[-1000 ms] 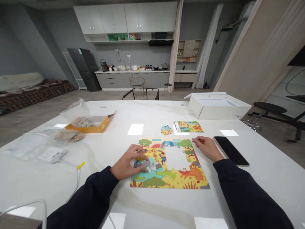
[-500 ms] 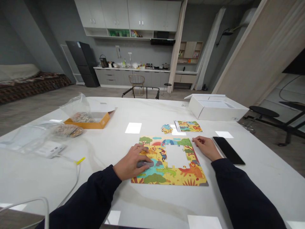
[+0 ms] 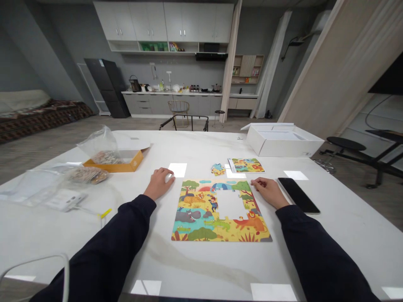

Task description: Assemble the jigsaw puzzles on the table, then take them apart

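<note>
Left hand point(image 3: 159, 183) now off the puzzle point(image 3: 201, 233), on the tabletop point(image 3: 201, 264) just beside the puzzle's upper left corner, no longer over the picture. Fingers point(image 3: 164, 174) curled, tips just short of a patch of reflected light point(image 3: 178, 170), nothing visible in the grip. Hippo piece point(image 3: 188, 215) uncovered at last, lying flat in the puzzle's left side, its whole gray body in view, with no hand on it or above it and no loose pieces around it.
</note>
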The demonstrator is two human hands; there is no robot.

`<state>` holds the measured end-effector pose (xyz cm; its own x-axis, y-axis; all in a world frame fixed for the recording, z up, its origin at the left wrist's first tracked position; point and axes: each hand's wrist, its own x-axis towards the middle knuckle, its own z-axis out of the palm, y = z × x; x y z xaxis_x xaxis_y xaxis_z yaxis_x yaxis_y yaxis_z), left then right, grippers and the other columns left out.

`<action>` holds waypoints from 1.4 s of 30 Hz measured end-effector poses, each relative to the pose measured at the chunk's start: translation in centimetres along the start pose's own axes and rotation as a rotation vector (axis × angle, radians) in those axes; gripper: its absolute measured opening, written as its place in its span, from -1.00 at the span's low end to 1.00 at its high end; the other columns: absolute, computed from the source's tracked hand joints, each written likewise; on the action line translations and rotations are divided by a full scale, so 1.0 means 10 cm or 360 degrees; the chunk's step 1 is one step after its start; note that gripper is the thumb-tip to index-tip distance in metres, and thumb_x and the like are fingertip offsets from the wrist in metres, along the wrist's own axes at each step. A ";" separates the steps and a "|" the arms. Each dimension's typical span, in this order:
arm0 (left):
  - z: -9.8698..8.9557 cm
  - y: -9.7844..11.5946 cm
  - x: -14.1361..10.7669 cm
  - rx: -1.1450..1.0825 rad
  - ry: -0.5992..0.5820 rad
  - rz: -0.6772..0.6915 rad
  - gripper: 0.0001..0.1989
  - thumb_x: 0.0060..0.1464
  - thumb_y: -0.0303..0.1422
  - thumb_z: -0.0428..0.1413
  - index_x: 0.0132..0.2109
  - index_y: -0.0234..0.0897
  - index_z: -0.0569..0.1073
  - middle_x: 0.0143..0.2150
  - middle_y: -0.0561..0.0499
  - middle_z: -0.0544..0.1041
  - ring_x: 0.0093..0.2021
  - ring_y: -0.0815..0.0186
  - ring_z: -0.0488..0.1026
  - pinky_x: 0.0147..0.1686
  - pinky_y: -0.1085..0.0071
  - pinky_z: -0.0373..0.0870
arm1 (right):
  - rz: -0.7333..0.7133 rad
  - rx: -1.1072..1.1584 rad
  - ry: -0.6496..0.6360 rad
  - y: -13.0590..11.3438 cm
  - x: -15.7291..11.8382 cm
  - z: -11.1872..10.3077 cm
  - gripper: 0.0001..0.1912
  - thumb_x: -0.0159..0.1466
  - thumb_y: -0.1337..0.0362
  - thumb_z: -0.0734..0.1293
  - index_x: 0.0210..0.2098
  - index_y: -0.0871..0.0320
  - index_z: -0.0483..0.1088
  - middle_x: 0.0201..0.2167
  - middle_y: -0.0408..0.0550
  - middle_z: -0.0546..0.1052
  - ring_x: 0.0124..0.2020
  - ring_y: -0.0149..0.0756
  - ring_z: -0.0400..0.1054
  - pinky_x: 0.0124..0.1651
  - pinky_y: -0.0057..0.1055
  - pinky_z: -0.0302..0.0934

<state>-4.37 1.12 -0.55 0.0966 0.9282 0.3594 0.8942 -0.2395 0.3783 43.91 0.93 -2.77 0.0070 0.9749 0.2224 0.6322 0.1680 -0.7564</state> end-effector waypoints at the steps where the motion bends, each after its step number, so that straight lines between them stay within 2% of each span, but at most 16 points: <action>1: 0.03 -0.07 0.06 0.0052 -0.0004 -0.0036 -0.74 0.24 -0.21 0.05 -0.05 -0.20 0.52 0.00 -0.13 0.52 0.05 0.02 0.37 0.14 0.03 0.32 | -0.0003 -0.0005 -0.0001 0.00 0.00 0.00 -0.48 0.24 -0.21 0.31 -0.39 0.15 0.53 -0.53 -0.01 0.56 -0.48 -0.21 0.39 -0.40 -0.35 0.18; 3: 0.08 -0.13 0.10 0.0118 -0.0023 -0.0047 -0.73 0.24 -0.20 0.03 -0.04 -0.18 0.52 0.02 -0.13 0.51 0.06 0.00 0.36 0.11 0.02 0.32 | -0.0005 -0.0016 -0.0004 0.00 0.00 -0.01 -0.47 0.24 -0.22 0.31 -0.39 0.15 0.54 -0.52 -0.01 0.56 -0.49 -0.22 0.38 -0.41 -0.35 0.18; 12: 0.05 -0.10 0.02 0.0141 -0.0078 -0.0003 -0.71 0.25 -0.18 0.02 0.01 -0.13 0.51 0.07 -0.10 0.50 0.09 -0.02 0.37 0.09 0.06 0.32 | 0.0000 -0.0030 -0.0043 0.06 0.01 -0.01 -0.51 0.27 -0.17 0.31 -0.38 0.14 0.53 -0.53 -0.04 0.54 -0.50 -0.24 0.35 -0.42 -0.35 0.17; 15: 0.06 -0.11 0.03 0.0155 -0.0068 0.0004 -0.71 0.25 -0.19 0.01 0.00 -0.14 0.51 0.06 -0.10 0.51 0.08 -0.02 0.37 0.08 0.06 0.33 | -0.0028 0.0000 0.0029 0.04 0.02 -0.02 -0.56 0.28 -0.12 0.30 -0.26 0.15 0.53 -0.47 -0.03 0.56 -0.46 -0.23 0.37 -0.37 -0.33 0.23; 18: 0.07 -0.11 0.05 0.0168 -0.0055 0.0011 -0.71 0.23 -0.19 0.01 -0.01 -0.14 0.51 0.04 -0.11 0.52 0.06 -0.03 0.38 0.05 0.06 0.35 | -0.0162 -0.0063 0.0158 -0.12 0.10 0.02 -0.59 0.31 -0.03 0.28 -0.06 0.12 0.50 -0.24 0.03 0.60 -0.37 -0.20 0.40 -0.27 -0.28 0.31; 19: 0.08 -0.11 0.05 0.0170 -0.0050 0.0018 -0.71 0.23 -0.19 0.01 -0.01 -0.14 0.52 0.04 -0.11 0.52 0.05 -0.03 0.38 0.04 0.06 0.35 | -0.0248 -0.0101 0.0137 -0.21 0.14 0.06 -0.61 0.32 0.00 0.27 -0.01 0.10 0.49 -0.15 0.05 0.60 -0.32 -0.19 0.41 -0.22 -0.26 0.33; 21: 0.09 -0.14 0.05 0.0167 -0.0040 0.0031 -0.70 0.24 -0.18 0.01 -0.01 -0.13 0.52 0.04 -0.11 0.52 0.05 -0.03 0.38 0.02 0.07 0.36 | -0.0488 -0.0191 -0.0093 -0.41 0.27 0.20 -0.61 0.33 0.09 0.28 0.09 0.06 0.45 -0.02 0.05 0.57 -0.25 -0.17 0.41 -0.07 -0.18 0.35; 23: 0.11 -0.17 0.05 0.0154 -0.0030 0.0031 -0.71 0.24 -0.17 0.01 -0.02 -0.12 0.52 0.04 -0.11 0.52 0.05 -0.03 0.38 0.01 0.07 0.36 | -0.0639 -0.0312 -0.0243 -0.60 0.44 0.38 -0.56 0.33 0.15 0.30 0.18 0.04 0.39 0.00 0.06 0.54 -0.16 -0.13 0.41 0.06 -0.12 0.31; 27: 0.13 -0.21 0.05 0.0113 -0.0014 0.0026 -0.72 0.24 -0.17 0.02 -0.02 -0.10 0.52 0.05 -0.09 0.52 0.05 -0.02 0.38 0.01 0.07 0.35 | -0.0624 -0.0519 -0.0416 -0.79 0.81 0.70 -0.33 0.25 0.22 0.42 0.32 0.06 0.25 0.15 0.12 0.46 0.12 0.00 0.32 0.21 -0.07 0.19; 30: 0.13 -0.21 0.05 0.0106 -0.0013 0.0030 -0.72 0.24 -0.18 0.02 -0.01 -0.12 0.52 0.05 -0.10 0.51 0.05 -0.03 0.37 0.02 0.05 0.35 | -0.0561 -0.0598 -0.0495 -0.78 1.03 0.81 -0.24 0.16 0.25 0.51 0.31 0.03 0.25 0.16 0.09 0.48 0.19 0.06 0.26 0.25 -0.02 0.12; 33: 0.13 -0.18 0.05 0.0119 -0.0004 0.0030 -0.73 0.24 -0.20 0.02 -0.02 -0.13 0.51 0.04 -0.11 0.51 0.04 -0.04 0.37 0.01 0.04 0.34 | -0.0544 -0.0602 -0.0558 -0.75 1.13 0.84 -0.26 0.13 0.26 0.53 0.26 0.01 0.27 0.09 0.01 0.55 0.14 0.05 0.29 0.25 0.02 0.09; 37: 0.13 -0.16 0.04 0.0123 0.0011 0.0014 -0.73 0.24 -0.20 0.02 -0.03 -0.12 0.52 0.03 -0.11 0.51 0.04 -0.04 0.37 -0.03 0.06 0.35 | -0.0534 -0.0571 -0.0560 -0.75 1.17 0.85 -0.31 0.08 0.25 0.57 0.17 0.04 0.33 -0.02 -0.02 0.57 0.05 -0.01 0.34 0.18 -0.05 0.16; 42: 0.13 -0.16 0.04 0.0119 0.0018 0.0015 -0.73 0.24 -0.21 0.02 -0.03 -0.13 0.52 0.03 -0.12 0.51 0.04 -0.02 0.36 -0.03 0.07 0.36 | -0.0590 -0.0527 -0.0462 -0.75 1.15 0.83 -0.35 0.04 0.17 0.61 0.06 0.08 0.38 -0.08 -0.01 0.57 -0.02 -0.06 0.36 0.07 -0.13 0.21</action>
<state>-5.24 2.23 -2.12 0.1008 0.9226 0.3723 0.9234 -0.2261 0.3101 32.83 12.09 0.38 -0.4447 0.8675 0.2227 0.7610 0.4971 -0.4168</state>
